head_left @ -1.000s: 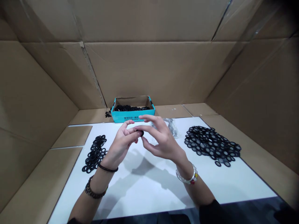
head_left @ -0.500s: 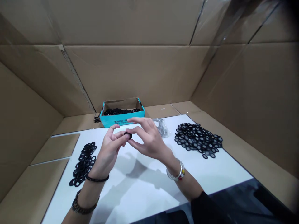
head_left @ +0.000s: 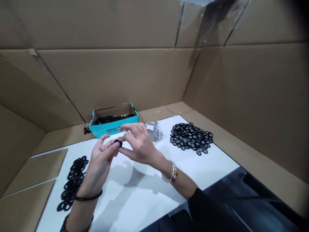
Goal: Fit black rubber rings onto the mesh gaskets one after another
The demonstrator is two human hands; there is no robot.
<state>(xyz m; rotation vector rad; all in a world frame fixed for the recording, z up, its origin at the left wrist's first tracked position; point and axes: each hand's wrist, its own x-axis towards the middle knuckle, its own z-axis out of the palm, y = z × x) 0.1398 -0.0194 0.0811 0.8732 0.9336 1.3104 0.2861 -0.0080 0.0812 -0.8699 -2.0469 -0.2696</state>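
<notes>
A small black ring [head_left: 118, 142] is pinched between the thumb and fingers of my left hand [head_left: 102, 158], above the middle of the white board. The thumb and index finger of my right hand [head_left: 140, 145] close on the ring's right side, its other fingers raised and bent. Whether the ring has a centre piece I cannot tell, as fingertips cover part of it. Left of my left hand lies a pile of black rings [head_left: 74, 178], some hidden behind the forearm. On the right is a heap of black rings with grey centres [head_left: 190, 137].
Behind my hands stands a turquoise box [head_left: 113, 127] holding many black rings. A clear plastic bag [head_left: 154, 131] lies right of it. Cardboard walls [head_left: 108, 74] enclose the back and sides of the white board [head_left: 154, 196]. Dark material [head_left: 224, 199] covers the lower right.
The view has turned to the right, so everything sits further left in the picture. Both hands keep nearly the same pose around the black ring.
</notes>
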